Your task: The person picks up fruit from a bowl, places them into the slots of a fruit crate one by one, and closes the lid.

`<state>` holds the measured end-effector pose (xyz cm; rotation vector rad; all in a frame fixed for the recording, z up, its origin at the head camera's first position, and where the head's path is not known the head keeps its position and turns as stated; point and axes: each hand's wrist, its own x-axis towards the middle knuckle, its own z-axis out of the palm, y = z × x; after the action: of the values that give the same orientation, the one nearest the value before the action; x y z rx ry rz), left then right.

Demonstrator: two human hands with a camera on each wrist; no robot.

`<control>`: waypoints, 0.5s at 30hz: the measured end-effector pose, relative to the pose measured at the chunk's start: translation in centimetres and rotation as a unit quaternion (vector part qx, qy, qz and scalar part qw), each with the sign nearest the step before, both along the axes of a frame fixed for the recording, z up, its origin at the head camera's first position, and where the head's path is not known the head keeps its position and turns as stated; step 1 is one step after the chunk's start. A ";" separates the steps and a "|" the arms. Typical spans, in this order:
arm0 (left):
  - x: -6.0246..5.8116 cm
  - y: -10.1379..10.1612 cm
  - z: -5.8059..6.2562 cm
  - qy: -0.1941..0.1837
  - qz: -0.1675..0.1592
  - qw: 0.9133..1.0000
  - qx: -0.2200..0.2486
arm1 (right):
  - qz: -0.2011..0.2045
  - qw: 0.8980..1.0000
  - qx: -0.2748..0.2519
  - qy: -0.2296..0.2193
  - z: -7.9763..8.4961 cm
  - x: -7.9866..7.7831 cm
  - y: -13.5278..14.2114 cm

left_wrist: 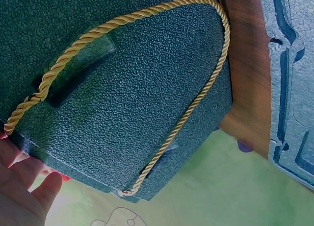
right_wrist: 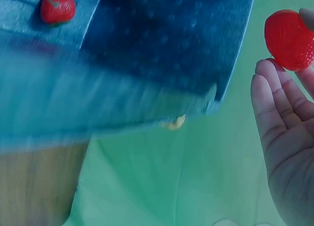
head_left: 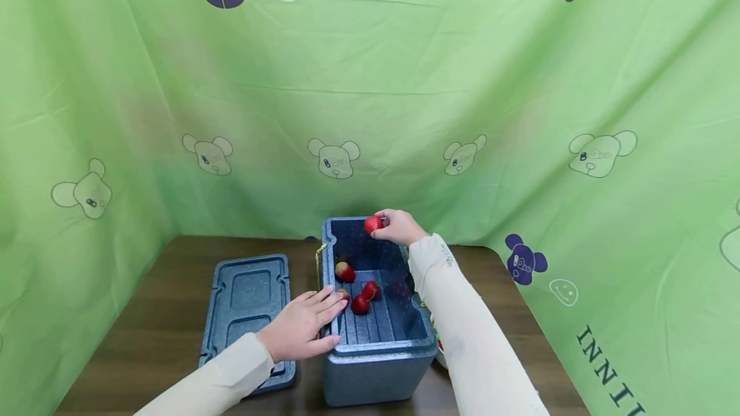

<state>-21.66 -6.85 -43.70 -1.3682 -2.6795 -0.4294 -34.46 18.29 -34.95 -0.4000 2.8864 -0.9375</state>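
A dark blue foam box (head_left: 376, 381) stands lidless on the table. My left hand (head_left: 303, 326) rests on its left rim with the fingers stretched out, their tips over the inside. Above the box's far right corner, my right hand (head_left: 401, 228) pinches a red strawberry (head_left: 372, 224) between thumb and fingers. The right wrist view shows the dimpled skin of that strawberry (right_wrist: 289, 39). Several red fruits lie on the ribbed floor of the box, among them a strawberry with a pale top (head_left: 345, 271) and a fruit with a green stem (right_wrist: 58, 9). My left fingers partly hide one of them.
The box's blue lid (head_left: 248, 300) lies flat on the wooden table (head_left: 156, 313) to the left. A gold rope handle (left_wrist: 191, 108) hangs on the box's left side. Right of the box, my sleeve mostly hides a round dish (head_left: 441, 359). Green printed cloth (head_left: 399, 114) surrounds the table.
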 end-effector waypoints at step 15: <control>-0.2 -0.1 0.0 -0.020 -0.004 1.000 -0.011 | 0.013 1.000 -0.018 0.011 -1.5 -0.9 -2.2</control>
<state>-21.86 -6.99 -43.68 -1.3910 -2.7207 -0.4340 -35.37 16.07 -36.44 -0.4529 2.8806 -0.9886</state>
